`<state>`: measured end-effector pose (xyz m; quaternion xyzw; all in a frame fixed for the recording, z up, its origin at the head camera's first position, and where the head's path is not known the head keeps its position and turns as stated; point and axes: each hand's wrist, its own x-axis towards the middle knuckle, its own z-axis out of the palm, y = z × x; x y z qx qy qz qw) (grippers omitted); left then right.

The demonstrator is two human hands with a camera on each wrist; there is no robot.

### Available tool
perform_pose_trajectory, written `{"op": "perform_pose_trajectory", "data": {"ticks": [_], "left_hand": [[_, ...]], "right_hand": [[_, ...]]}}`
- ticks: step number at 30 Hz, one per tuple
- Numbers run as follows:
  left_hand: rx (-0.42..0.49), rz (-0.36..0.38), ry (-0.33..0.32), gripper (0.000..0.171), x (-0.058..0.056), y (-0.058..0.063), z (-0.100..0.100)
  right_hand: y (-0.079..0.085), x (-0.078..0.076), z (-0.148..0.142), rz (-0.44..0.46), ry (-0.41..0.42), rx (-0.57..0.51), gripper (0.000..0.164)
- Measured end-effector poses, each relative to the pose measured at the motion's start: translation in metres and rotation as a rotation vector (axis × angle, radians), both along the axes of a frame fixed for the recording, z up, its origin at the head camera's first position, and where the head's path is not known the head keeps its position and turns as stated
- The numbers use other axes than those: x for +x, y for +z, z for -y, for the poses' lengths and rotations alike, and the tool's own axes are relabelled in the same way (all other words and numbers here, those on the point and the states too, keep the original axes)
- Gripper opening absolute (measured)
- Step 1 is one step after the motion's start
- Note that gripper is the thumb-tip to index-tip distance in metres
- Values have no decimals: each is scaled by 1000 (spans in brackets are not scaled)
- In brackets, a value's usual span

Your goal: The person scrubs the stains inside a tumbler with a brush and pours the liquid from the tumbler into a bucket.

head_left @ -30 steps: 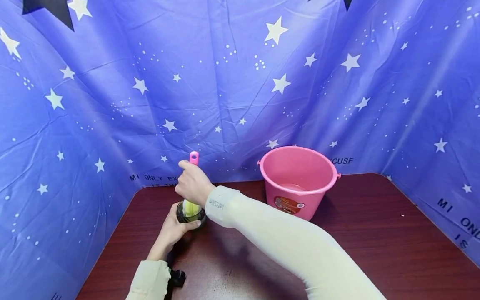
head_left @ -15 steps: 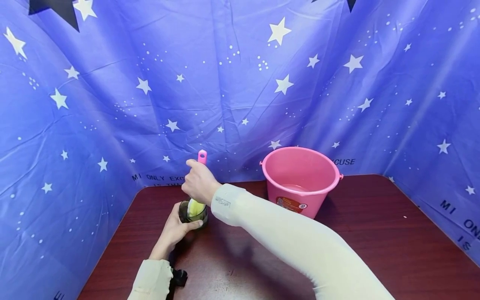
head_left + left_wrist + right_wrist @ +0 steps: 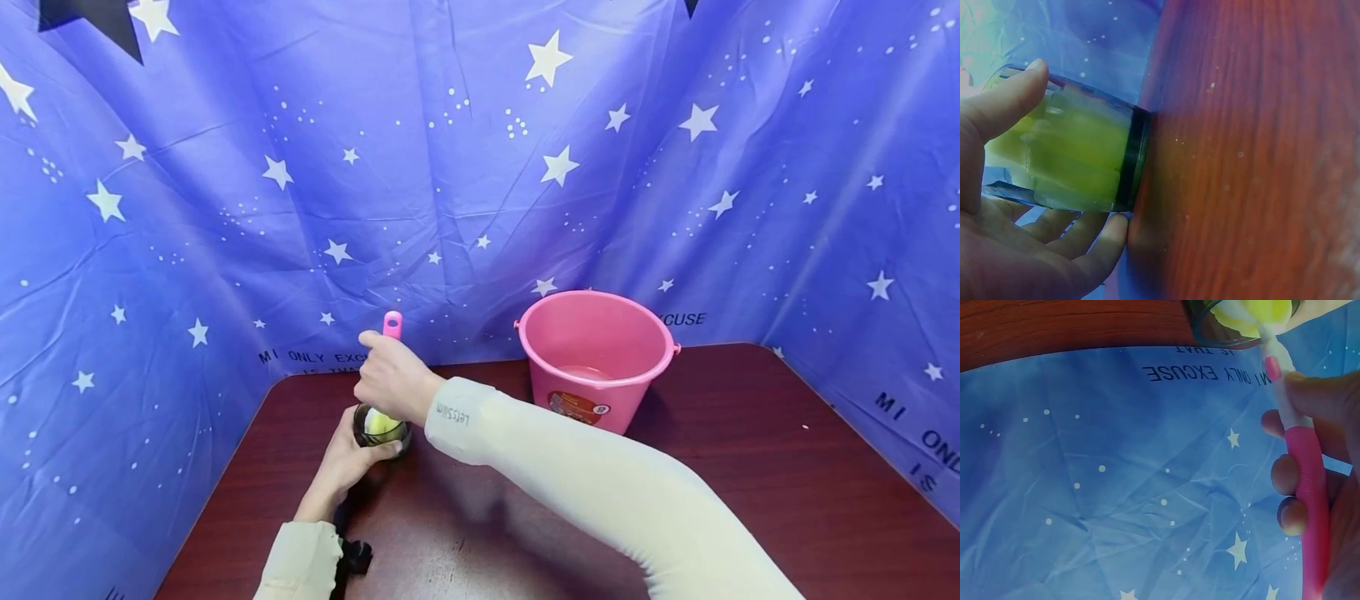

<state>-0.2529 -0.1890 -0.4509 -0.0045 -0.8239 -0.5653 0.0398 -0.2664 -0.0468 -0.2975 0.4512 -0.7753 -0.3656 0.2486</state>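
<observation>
Both busy: I have the left hand (image 3: 347, 456) wrapped round the glass (image 3: 1091, 150) on the surface (image 3: 735, 467), the right hand (image 3: 396, 379) gripping the sponge brush (image 3: 1304, 447), just dipped deeper, so reaching lower inside, I'd judge; pink bucket (image 3: 615, 404) at right.

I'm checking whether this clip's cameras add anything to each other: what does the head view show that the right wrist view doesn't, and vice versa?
Only head: the pink bucket, both pale sleeves and the holed end of the brush handle.

Only right wrist: the brush's white neck with its small pink tab, and curled fingertips around the grip.

Both: the glass, the yellow-and-white head inside it, the right hand, the table and the starry cloth.
</observation>
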Motion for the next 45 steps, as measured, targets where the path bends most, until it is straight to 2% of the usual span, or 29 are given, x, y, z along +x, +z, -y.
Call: {"op": "perform_pose_trajectory", "data": {"ticks": [12, 27, 45], "left_hand": [[-20, 19, 2, 80, 1, 2, 0], [-35, 28, -6, 81, 2, 3, 1], [-30, 34, 3, 79, 3, 4, 1]], "right_hand": [[2, -4, -9, -41, -14, -82, 21], [8, -9, -24, 12, -40, -169, 13], [10, -13, -34, 30, -76, -226, 14]]}}
